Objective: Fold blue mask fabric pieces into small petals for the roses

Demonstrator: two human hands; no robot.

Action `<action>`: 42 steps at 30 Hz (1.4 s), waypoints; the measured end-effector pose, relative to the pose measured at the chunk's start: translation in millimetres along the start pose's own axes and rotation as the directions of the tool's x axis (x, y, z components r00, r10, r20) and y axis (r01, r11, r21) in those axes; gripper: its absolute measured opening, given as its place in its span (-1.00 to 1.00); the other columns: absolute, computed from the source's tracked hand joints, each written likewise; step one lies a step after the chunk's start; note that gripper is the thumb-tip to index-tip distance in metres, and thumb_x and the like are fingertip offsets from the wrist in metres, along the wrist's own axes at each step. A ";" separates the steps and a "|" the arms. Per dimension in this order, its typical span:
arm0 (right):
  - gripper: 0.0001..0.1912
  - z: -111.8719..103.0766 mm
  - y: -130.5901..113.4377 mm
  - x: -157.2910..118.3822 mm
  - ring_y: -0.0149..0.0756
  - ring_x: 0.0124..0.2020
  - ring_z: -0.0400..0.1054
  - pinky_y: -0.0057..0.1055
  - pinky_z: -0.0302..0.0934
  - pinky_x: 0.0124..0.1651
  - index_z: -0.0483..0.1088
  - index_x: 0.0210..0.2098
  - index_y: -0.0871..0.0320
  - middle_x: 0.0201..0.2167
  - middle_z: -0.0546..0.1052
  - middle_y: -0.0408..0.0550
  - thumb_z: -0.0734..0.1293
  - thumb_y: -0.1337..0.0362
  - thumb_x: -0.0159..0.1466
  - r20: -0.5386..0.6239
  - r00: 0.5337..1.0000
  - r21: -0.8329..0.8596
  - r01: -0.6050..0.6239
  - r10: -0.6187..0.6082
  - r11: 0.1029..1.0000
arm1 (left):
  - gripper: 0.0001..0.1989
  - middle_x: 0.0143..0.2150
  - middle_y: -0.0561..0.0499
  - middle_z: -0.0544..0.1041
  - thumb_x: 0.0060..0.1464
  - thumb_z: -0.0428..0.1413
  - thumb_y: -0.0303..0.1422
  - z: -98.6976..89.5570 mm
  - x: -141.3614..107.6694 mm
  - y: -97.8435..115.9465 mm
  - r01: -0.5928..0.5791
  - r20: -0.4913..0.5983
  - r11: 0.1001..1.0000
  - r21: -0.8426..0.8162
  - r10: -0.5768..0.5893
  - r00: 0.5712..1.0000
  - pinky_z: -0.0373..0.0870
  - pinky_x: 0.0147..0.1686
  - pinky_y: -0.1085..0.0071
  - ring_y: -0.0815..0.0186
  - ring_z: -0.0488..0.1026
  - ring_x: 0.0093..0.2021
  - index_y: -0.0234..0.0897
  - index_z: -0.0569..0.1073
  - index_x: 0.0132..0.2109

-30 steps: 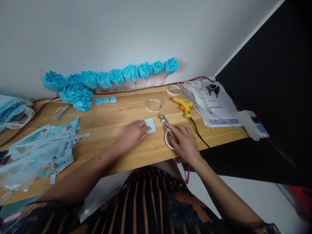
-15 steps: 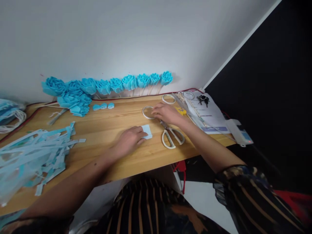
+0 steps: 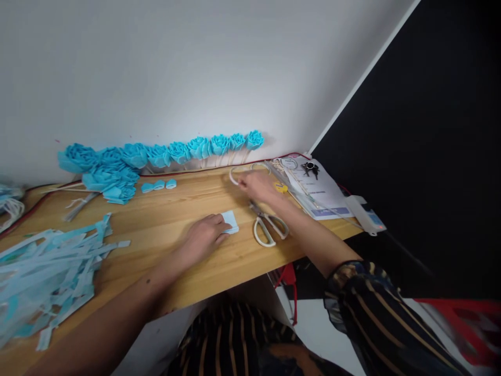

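Note:
My left hand (image 3: 203, 237) rests on the table with its fingers closed over a folded light-blue fabric square (image 3: 230, 221), whose right part shows. My right hand (image 3: 256, 184) is closed on the edge of a thin white tape roll (image 3: 233, 176), which looks tilted up and is slightly blurred. A second white tape roll (image 3: 261, 167) lies just behind that hand. Scissors with white handles (image 3: 263, 235) lie under my right wrist, their blades partly hidden. A yellow item (image 3: 281, 187) lies right of the wrist.
Blue fabric roses (image 3: 180, 152) line the wall. Three small blue folded pieces (image 3: 158, 185) lie before them. A heap of light-blue strips (image 3: 58, 271) covers the left. Printed paper (image 3: 324, 190) with keys (image 3: 310, 168) and a white glue gun-like device (image 3: 366, 215) are at right.
My right hand has tightened on the near tape roll and tilted it off the table. The left hand stays on the folded square. The whole view has shifted a little.

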State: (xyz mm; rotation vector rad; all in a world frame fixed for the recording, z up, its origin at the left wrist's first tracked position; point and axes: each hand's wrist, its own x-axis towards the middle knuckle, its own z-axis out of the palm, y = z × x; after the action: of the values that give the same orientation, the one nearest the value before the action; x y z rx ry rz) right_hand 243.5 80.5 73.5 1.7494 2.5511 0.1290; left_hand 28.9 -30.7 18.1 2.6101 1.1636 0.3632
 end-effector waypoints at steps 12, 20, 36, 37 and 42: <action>-0.64 3.1 67.3 36.4 -0.13 -0.08 0.49 -0.38 0.15 -0.16 0.59 -0.12 0.27 -0.07 0.63 0.28 0.17 0.30 0.38 0.039 0.968 -0.075 -0.244 0.247 0.967 | -0.74 -0.07 -0.11 0.62 0.30 0.03 -0.35 2.0 0.2 -3.4 0.004 -0.094 0.990 -0.143 -0.018 0.995 0.46 -0.06 0.26 0.17 0.54 -0.06 -0.19 0.60 -0.01; -0.63 -9.3 0.8 -27.2 -0.12 -0.01 0.46 -0.32 0.20 0.00 0.52 0.04 0.17 -0.01 0.62 0.05 0.18 0.20 0.41 -0.243 0.960 0.327 0.213 -0.136 0.921 | -0.73 -0.17 -0.07 0.65 0.28 0.05 -0.28 -8.3 2.6 -15.1 0.132 -0.371 0.826 -0.547 -0.381 0.847 0.46 -0.13 0.37 0.28 0.56 -0.18 -0.27 0.61 -0.08; -0.84 23.4 -42.4 -8.6 -0.40 -0.44 0.32 -0.45 0.01 -0.36 0.56 -0.32 0.13 -0.45 0.56 -0.19 0.45 0.17 0.19 0.189 0.930 0.560 0.163 -0.316 0.813 | -0.76 -0.12 -0.08 0.64 0.17 0.09 -0.37 0.7 9.1 -36.2 0.234 -0.257 0.679 -0.695 -0.539 0.802 0.43 -0.09 0.37 0.31 0.54 -0.15 -0.33 0.59 -0.08; -0.85 24.5 -43.9 -5.5 -0.42 -0.45 0.29 -0.45 0.00 -0.36 0.56 -0.34 0.13 -0.48 0.54 -0.21 0.44 0.17 0.19 0.185 0.926 0.570 0.172 -0.329 0.803 | -0.74 -0.13 -0.08 0.64 0.17 0.09 -0.35 0.9 9.3 -37.4 0.232 -0.247 0.661 -0.713 -0.548 0.799 0.44 -0.13 0.38 0.31 0.53 -0.18 -0.33 0.59 -0.07; -0.82 22.3 -48.3 7.2 -0.42 -0.51 0.22 -0.42 -0.05 -0.37 0.55 -0.39 0.13 -0.56 0.47 -0.22 0.37 0.18 0.26 0.102 0.907 0.570 0.283 -0.409 0.771 | -0.68 -0.20 -0.05 0.64 0.19 0.08 -0.28 0.8 9.7 -46.8 0.209 -0.228 0.599 -0.773 -0.570 0.789 0.39 -0.33 0.44 0.35 0.49 -0.33 -0.32 0.57 -0.01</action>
State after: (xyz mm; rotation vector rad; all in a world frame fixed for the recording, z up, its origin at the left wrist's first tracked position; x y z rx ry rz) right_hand 198.0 70.9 46.9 1.2461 2.8485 -0.8422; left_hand 3.3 6.7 2.9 1.5356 1.3446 1.1237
